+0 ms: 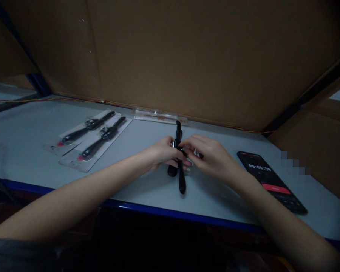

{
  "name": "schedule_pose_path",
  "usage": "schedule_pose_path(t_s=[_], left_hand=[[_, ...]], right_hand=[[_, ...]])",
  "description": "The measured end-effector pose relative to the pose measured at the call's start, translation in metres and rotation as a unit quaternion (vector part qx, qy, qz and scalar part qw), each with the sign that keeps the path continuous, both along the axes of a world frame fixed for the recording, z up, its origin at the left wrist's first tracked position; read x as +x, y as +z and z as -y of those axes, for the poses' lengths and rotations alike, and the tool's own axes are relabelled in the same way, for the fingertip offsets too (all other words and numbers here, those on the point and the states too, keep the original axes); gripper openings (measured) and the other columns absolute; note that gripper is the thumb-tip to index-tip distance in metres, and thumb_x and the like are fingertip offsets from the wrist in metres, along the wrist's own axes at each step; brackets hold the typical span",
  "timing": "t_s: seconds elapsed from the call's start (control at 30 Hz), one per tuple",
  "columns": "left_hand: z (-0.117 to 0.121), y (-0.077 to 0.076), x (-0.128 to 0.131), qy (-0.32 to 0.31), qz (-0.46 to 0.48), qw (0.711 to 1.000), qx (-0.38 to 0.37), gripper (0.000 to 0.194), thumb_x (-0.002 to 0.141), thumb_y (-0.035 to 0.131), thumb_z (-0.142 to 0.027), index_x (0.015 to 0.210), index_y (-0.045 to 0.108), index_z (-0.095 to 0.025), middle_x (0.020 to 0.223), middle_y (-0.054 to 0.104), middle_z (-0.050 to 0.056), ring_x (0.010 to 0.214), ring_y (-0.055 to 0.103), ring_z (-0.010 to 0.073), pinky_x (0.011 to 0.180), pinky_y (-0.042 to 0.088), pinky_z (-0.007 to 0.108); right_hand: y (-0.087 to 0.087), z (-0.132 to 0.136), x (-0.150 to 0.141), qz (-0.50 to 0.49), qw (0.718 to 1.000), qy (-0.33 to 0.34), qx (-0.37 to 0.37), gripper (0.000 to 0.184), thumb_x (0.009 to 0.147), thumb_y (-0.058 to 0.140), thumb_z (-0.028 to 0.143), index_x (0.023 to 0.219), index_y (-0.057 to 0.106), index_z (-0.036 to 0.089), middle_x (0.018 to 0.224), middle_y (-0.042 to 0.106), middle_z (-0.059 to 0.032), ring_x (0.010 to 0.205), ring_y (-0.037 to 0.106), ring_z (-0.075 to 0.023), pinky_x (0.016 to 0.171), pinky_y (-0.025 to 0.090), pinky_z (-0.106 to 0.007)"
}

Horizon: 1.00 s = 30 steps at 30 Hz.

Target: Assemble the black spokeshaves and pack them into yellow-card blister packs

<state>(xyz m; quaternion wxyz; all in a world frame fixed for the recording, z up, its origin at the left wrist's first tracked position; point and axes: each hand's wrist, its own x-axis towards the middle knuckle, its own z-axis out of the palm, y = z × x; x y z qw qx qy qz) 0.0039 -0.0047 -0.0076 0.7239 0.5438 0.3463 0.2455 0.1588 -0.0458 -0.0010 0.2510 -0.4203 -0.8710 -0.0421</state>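
Observation:
A long black tool (pixel 181 182) with slim, rounded handle ends and a small mechanism at its middle is held above the table, running away from me. My left hand (pixel 164 153) is closed around its middle. A second black rounded end (pixel 172 171) shows below the left fingers; whether it belongs to the same tool I cannot tell. From the right, my right hand (pixel 205 153) is closed with its fingertips at the tool's middle. A small dark piece shows by its fingers, too blurred to name. The fingers hide most of the mechanism.
Two similar black tools in clear packs (pixel 103 141) lie at the left. A flat clear package (pixel 155 116) rests against the cardboard wall (pixel 170 56). At the right a phone (pixel 268 177) displays a timer. The grey table (pixel 147 185) has a blue front edge.

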Motion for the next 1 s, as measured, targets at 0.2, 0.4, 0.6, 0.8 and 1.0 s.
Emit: schedule_pose_path(t_s=[0.2, 0.4, 0.6, 0.8, 1.0], left_hand=[[0.002, 0.002, 0.0, 0.018, 0.015, 1.0, -0.001, 0.039, 0.065, 0.058, 0.003, 0.095, 0.04, -0.011, 0.069, 0.062, 0.006, 0.059, 0.066, 0.0171, 0.067, 0.053, 0.039], [-0.001, -0.001, 0.001, 0.021, 0.026, 0.999, -0.018, 0.042, 0.066, 0.055, 0.003, 0.101, 0.036, -0.009, 0.069, 0.063, 0.009, 0.059, 0.066, 0.019, 0.068, 0.053, 0.039], [0.001, 0.002, 0.002, 0.022, 0.025, 0.999, -0.013, 0.04, 0.064, 0.052, 0.006, 0.098, 0.038, -0.009, 0.068, 0.062, 0.008, 0.06, 0.066, 0.0184, 0.067, 0.053, 0.037], [0.004, 0.0, 0.001, 0.001, 0.048, 0.999, -0.006, 0.037, 0.062, 0.054, 0.006, 0.091, 0.042, -0.011, 0.073, 0.062, 0.008, 0.068, 0.067, 0.0212, 0.071, 0.053, 0.041], [0.007, 0.002, 0.002, -0.028, 0.042, 0.999, -0.007, 0.024, 0.064, 0.052, 0.005, 0.082, 0.049, -0.01, 0.067, 0.063, 0.008, 0.061, 0.066, 0.0176, 0.068, 0.054, 0.034]], right_hand=[[-0.001, -0.002, 0.002, 0.007, 1.0, -0.002, 0.025, 0.02, 0.081, 0.042, 0.008, 0.095, 0.056, 0.015, 0.084, 0.059, -0.0073, 0.078, 0.054, -0.0171, 0.068, 0.041, -0.028], [-0.002, 0.0, 0.0, -0.026, 1.0, 0.0, 0.001, 0.019, 0.082, 0.045, 0.01, 0.094, 0.058, 0.016, 0.083, 0.061, -0.0058, 0.075, 0.056, -0.0155, 0.066, 0.042, -0.027], [-0.001, -0.002, 0.003, -0.111, 0.993, -0.021, -0.033, 0.014, 0.078, 0.055, 0.017, 0.09, 0.062, 0.017, 0.072, 0.06, -0.0016, 0.065, 0.055, -0.012, 0.058, 0.041, -0.023], [-0.004, -0.005, -0.003, -0.153, 0.984, -0.083, -0.044, 0.017, 0.076, 0.059, 0.029, 0.065, 0.053, 0.018, 0.059, 0.056, 0.0008, 0.053, 0.049, -0.0103, 0.049, 0.034, -0.022], [-0.009, -0.004, -0.012, -0.184, 0.976, -0.112, -0.026, 0.009, 0.081, 0.053, 0.029, 0.083, 0.053, 0.02, 0.052, 0.047, 0.0049, 0.046, 0.043, -0.009, 0.047, 0.031, -0.022]])
